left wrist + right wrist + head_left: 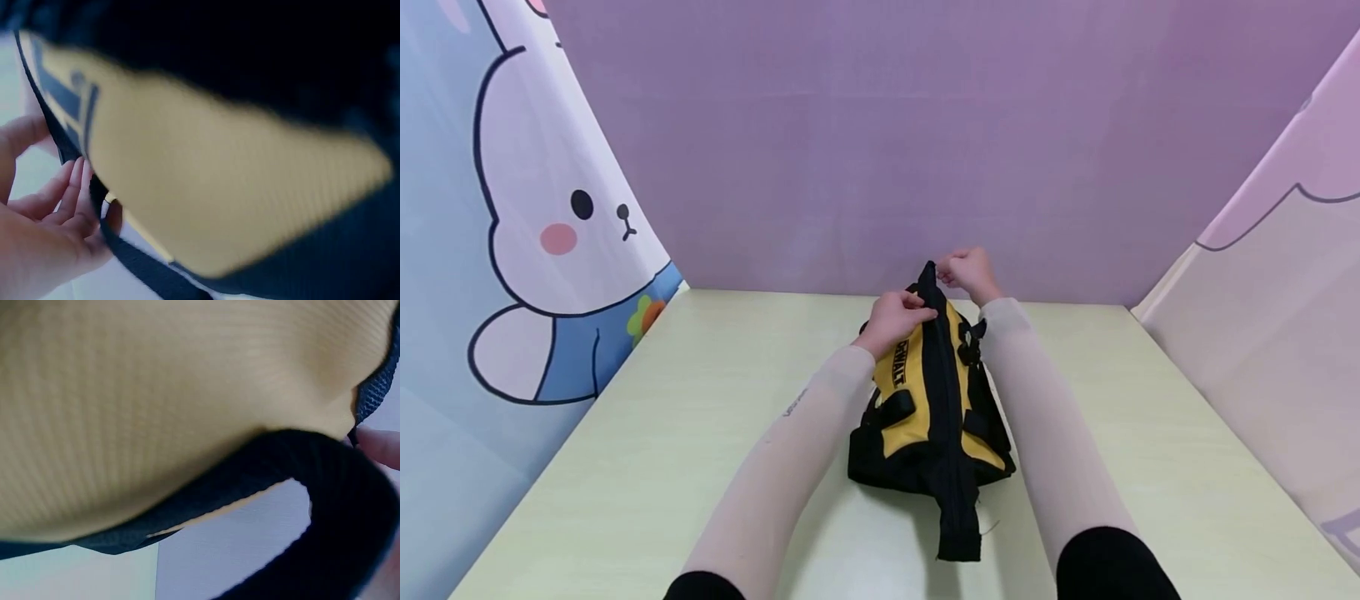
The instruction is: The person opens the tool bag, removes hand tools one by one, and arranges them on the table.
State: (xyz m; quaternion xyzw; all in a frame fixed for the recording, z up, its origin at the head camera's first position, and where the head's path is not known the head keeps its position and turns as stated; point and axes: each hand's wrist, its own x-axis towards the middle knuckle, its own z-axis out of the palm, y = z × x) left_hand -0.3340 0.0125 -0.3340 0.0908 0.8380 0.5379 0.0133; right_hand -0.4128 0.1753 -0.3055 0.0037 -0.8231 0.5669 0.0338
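Note:
A yellow and black bag (906, 417) stands with its long black zipper band running lengthwise on top. My left hand (891, 321) pinches the band's left edge toward the far end; in the left wrist view the fingers of this hand (53, 231) are bent at the bag's black edging beside the yellow side (237, 181). At the far tip, my right hand (970, 273) holds the bag's end between thumb and bent fingers. The right wrist view shows yellow fabric (156, 412), a black strap (350, 512) and fingertips (378, 447) at a small dark piece; the exact grip is partly hidden.
The bag rests on a pale table (760, 358). Behind it rises a purple backdrop (880, 150). A cartoon-printed cloth (550, 350) hangs at the left, and a pink and white one (1277, 333) at the right. The band's loose end (960, 533) hangs toward the near side.

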